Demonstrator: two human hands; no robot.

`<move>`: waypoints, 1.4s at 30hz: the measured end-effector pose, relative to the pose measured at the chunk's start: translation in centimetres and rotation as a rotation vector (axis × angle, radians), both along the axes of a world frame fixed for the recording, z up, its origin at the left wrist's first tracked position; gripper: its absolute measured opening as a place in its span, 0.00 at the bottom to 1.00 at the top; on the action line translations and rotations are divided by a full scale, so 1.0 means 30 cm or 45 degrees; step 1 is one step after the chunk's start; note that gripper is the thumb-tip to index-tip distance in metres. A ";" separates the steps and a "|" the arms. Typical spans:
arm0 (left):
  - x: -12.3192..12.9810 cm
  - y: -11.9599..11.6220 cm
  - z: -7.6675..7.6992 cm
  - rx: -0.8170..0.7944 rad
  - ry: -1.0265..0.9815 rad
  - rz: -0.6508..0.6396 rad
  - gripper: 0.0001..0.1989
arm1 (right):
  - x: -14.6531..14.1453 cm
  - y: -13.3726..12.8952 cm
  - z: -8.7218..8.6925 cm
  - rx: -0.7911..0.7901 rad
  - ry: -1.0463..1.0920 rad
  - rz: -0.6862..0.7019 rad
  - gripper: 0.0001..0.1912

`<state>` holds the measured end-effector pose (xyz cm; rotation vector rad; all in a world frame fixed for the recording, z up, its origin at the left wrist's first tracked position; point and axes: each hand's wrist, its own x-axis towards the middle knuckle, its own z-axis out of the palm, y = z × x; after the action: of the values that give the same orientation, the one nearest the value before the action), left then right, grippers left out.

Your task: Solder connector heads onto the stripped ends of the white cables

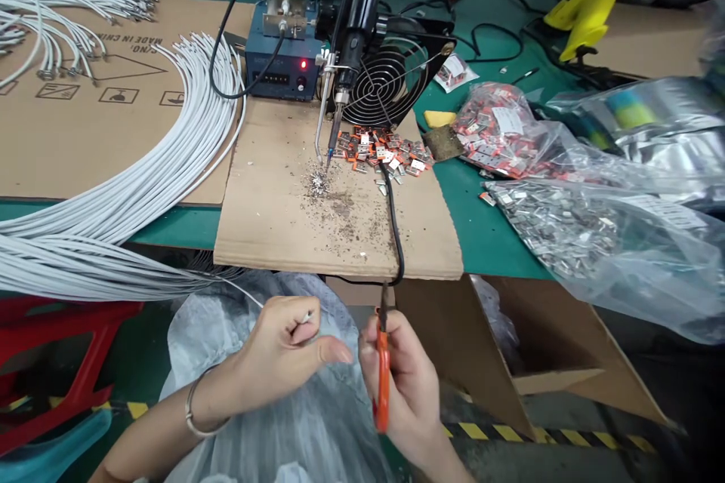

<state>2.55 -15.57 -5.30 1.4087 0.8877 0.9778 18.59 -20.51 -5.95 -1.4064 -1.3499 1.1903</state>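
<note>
My left hand is closed round the end of a white cable, whose tip peeks out between thumb and fingers. The cable runs left to a thick bundle of white cables lying across the table. In my right hand is a pair of orange-handled pliers or cutters, jaws pointing up and away from me. Both hands are held over my lap, in front of the cardboard work board. A gap separates the tool from the cable end.
A soldering iron on a stand points down at solder bits. Behind are a blue control box and a fan. Small metal connectors lie on the board; bagged connectors lie right. An open carton stands below.
</note>
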 end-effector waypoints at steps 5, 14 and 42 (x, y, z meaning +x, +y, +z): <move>-0.042 -0.001 0.034 -0.270 -0.249 -0.114 0.15 | 0.044 0.020 0.015 -0.064 0.087 0.124 0.09; -0.042 0.009 0.032 -0.200 -0.317 0.075 0.09 | 0.074 0.027 0.124 0.023 -0.686 0.390 0.05; -0.047 0.013 0.050 0.367 0.247 0.204 0.03 | 0.056 0.034 0.108 0.110 -0.778 0.503 0.04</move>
<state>1.14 -15.19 -3.81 1.7187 1.0463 1.1381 20.27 -19.49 -2.71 -1.5523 -2.1550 0.9510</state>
